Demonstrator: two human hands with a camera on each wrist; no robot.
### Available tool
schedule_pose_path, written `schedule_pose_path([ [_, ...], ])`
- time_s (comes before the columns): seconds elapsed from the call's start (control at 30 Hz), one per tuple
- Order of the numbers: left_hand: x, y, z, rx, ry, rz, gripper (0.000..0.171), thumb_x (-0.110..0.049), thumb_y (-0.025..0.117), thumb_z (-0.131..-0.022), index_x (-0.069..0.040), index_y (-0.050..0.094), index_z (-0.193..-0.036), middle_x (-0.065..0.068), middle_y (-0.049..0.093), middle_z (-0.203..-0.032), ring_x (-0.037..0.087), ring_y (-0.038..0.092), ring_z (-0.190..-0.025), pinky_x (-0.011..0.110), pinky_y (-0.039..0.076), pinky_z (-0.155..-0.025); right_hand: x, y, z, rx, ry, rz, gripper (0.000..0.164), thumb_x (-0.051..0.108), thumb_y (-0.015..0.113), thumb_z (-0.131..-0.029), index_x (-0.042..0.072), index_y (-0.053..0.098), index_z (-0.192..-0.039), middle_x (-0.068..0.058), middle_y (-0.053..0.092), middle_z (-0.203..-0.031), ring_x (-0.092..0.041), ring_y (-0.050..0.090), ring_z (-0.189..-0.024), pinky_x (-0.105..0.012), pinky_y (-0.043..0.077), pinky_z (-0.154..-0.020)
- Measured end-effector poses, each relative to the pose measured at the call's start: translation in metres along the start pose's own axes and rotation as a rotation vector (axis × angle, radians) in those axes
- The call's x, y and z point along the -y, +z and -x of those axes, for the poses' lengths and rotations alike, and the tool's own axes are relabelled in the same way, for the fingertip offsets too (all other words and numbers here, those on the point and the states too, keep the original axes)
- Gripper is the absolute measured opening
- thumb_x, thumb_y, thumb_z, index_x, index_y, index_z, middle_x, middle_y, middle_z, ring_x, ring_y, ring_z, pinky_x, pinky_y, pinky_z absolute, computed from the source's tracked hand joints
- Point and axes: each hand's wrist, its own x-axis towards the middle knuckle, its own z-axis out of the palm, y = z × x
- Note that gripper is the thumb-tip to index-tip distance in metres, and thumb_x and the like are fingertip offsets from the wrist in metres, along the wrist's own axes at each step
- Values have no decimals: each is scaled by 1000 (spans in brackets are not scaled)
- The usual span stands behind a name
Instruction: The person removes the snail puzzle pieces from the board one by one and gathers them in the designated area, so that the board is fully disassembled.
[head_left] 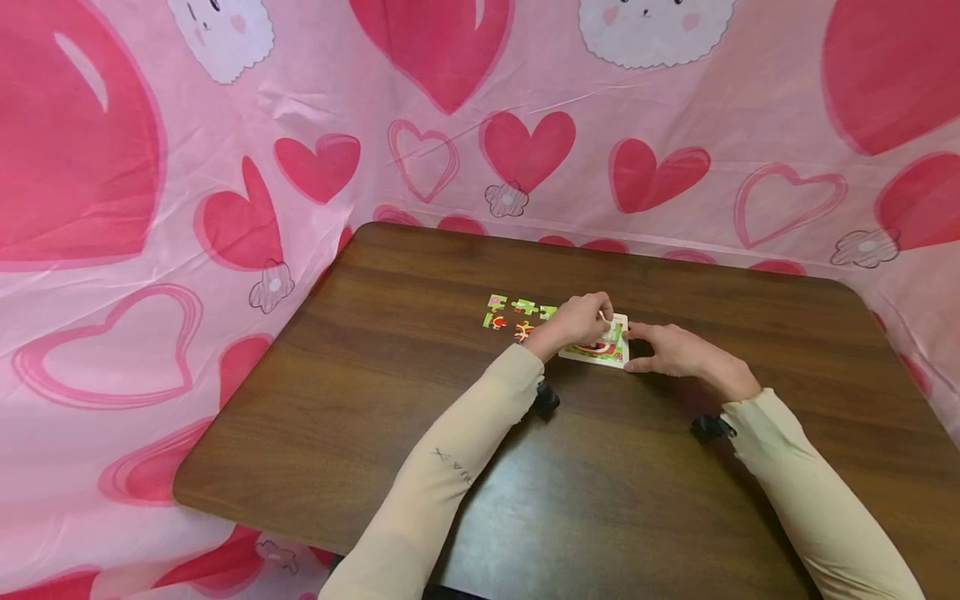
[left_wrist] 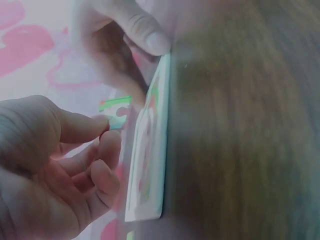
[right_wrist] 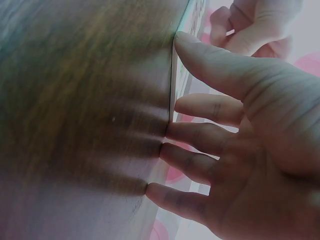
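A small jigsaw puzzle tray (head_left: 592,361) with a white rim lies flat on the table. Over it my left hand (head_left: 583,321) pinches a puzzle piece (left_wrist: 116,113) between thumb and forefinger; in the left wrist view the piece shows green and white, held just above the tray. My right hand (head_left: 678,350) touches the tray's right edge, its thumb (right_wrist: 210,62) at the near corner and its other fingers spread and fairly straight. Part of the picture in the tray is hidden by my left hand.
Several loose puzzle pieces (head_left: 524,307) lie on the brown table (head_left: 360,400) left of the tray, some partly behind my left hand. A pink cloth (head_left: 315,83) with hearts hangs behind and beside the table.
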Motion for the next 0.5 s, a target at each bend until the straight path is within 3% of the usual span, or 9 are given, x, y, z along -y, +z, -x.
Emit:
schedule_pose_path([
  [0.33,20,-15,15,3,6,73,8,-20,59,-96,-16,62,-103,-1,66,-99,11,60,-81,22,45,-66,1,-1,1,1,9,4,66,41,71,-88,0,53,-136,-27,45,-146,-44,52,-126,-59,42,-100],
  [0.5,30,-21,22,8,-15,131,8,-17,60,-96,-12,62,-101,2,66,-93,8,60,-71,19,45,-63,0,-1,2,-2,1,6,66,42,70,-88,0,53,-136,-28,44,-147,-45,50,-127,-60,41,-101],
])
